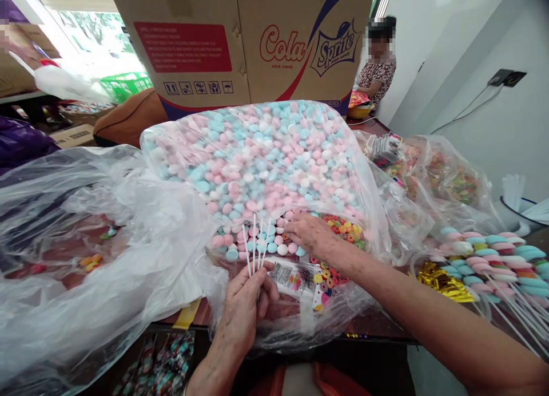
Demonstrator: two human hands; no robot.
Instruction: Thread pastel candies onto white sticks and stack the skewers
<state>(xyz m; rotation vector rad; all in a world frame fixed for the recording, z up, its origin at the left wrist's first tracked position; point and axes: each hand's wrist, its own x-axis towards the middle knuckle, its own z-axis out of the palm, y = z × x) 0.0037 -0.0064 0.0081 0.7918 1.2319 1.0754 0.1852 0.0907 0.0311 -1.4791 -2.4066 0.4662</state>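
My left hand is closed around several thin white lollipop sticks, which stand up from between thumb and fingers. A large clear bag of pink, blue and white marshmallows lies in front of me, its mouth towards me. My right hand is in the bag's mouth, fingers bent together against the marshmallows; what is at the fingertips is hidden. Beside and below it are colourful ring gummies and more rings. A printed plastic packet lies just right of my left hand.
Finished marshmallow sticks and gold twist ties lie at the right. Behind are bags of gummies and a cardboard box. Crumpled plastic covers the left. A person sits at the back right.
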